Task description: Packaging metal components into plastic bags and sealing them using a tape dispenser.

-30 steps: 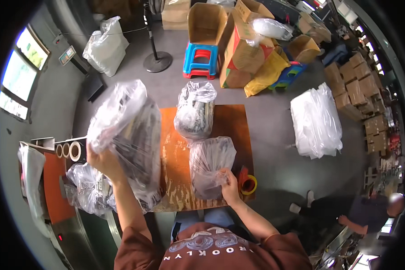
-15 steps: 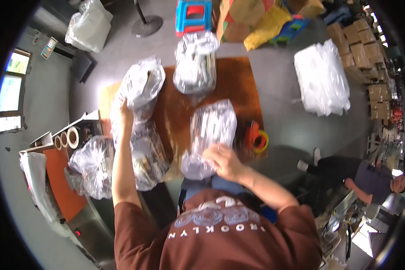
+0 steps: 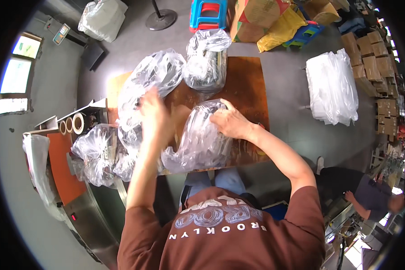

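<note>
On the brown wooden table [image 3: 247, 85], a clear plastic bag [image 3: 203, 135] with contents I cannot make out lies in front of me. My right hand [image 3: 231, 120] pinches its far right edge. Smeared by motion, my left hand [image 3: 155, 118] hovers by a large clear plastic bag [image 3: 159, 72] at the table's left; its fingers are too blurred to read. Behind, another filled clear bag [image 3: 206, 67] stands upright. More filled clear bags [image 3: 96, 153] crowd the near left, partly hidden by my left forearm.
Stacked blue and red stools [image 3: 208, 13] and a cardboard box [image 3: 256, 18] stand beyond the table. A bundle of clear plastic bags [image 3: 332, 87] sits at the right. Tape rolls [image 3: 78, 123] rest on a left-hand shelf. Another person [image 3: 369, 193] is at the far right.
My left hand has come off the left bag and moved right and nearer. The right hand has gone from the front bag's near end to its far edge. The red tape dispenser is now hidden.
</note>
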{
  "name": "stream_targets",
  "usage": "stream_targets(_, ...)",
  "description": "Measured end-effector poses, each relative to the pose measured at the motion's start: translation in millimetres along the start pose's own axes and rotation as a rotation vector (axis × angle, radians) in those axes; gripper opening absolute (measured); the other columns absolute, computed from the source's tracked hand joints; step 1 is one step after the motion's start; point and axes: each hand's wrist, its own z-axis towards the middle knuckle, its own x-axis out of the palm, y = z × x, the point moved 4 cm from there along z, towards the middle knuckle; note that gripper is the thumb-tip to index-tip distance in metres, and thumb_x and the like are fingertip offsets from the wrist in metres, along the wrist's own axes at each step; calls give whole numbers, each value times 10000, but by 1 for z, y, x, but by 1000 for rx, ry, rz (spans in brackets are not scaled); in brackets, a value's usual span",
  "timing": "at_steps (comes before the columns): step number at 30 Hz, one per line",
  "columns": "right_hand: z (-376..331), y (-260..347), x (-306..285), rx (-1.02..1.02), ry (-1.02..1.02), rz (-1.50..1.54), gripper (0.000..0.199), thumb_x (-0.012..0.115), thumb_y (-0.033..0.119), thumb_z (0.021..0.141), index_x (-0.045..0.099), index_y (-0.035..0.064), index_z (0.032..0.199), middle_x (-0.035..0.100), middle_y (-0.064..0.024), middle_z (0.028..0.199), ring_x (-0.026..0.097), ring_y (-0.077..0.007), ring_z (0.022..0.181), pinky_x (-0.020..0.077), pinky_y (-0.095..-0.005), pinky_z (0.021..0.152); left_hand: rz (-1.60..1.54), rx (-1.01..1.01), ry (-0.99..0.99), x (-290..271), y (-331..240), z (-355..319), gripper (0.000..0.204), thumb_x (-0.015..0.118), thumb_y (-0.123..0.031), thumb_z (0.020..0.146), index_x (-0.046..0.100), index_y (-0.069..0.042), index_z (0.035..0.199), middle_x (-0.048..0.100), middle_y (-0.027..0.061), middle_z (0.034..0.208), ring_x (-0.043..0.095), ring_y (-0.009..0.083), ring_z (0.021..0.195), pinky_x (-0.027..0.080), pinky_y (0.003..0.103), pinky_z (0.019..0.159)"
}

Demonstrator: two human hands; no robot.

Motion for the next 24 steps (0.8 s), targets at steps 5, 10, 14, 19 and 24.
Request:
stream_targets(5, 7, 5, -15, -142, -451, 79, 126, 513, 41, 695, 506, 48, 821, 574, -114, 702, 568, -279, 727, 421, -404, 719, 312, -17, 311, 103, -26, -84, 1297, 757, -612, 457, 140, 93, 1353, 200, 276, 1408, 226, 416, 1301, 198, 564, 1027)
stream_targets(10, 5, -4, -22, 118, -312, 671, 142, 529, -20, 682, 497, 8, 817, 561, -117, 762, 558, -251, 781, 450, -336, 681, 113, -210, -70, 165, -5, -99, 950, 683, -435, 703, 204, 66, 1353, 263, 235, 1402, 237, 394, 1302, 220, 521, 1039)
stream_targets(14, -16, -15, -46, -160, 186, 898, 482, 727, 120, 703, 538, 33, 1137, 573, -92, 1104, 530, -170, 1043, 417, -301, 894, -238, -36, 34, 161, 3, -120, 568, 513, 16, 699, 407, 51, 1257, 340, 194, 1373, 333, 341, 1266, 295, 407, 1032)
stream_targets(19, -11, -152, 13, 375, -491, 1227, 554, 515, 336, 905, 367, -12, 1310, 463, -82, 1287, 395, -175, 1211, 273, -304, 1033, -123, 23, -77, 152, -24, -128, 531, 460, 48, 706, 466, -1, 1234, 456, 164, 1289, 385, 279, 1242, 312, 401, 1031)
stream_targets(24, -3, -121, 115, 413, -138, 1336, 591, 457, 476, 897, 519, -36, 1186, 544, -160, 1201, 378, -193, 1235, 261, -324, 1045, 26, -99, -131, 172, 3, -147, 621, 474, 93, 626, 437, 1, 1239, 472, 174, 1248, 408, 296, 1208, 163, 480, 1075)
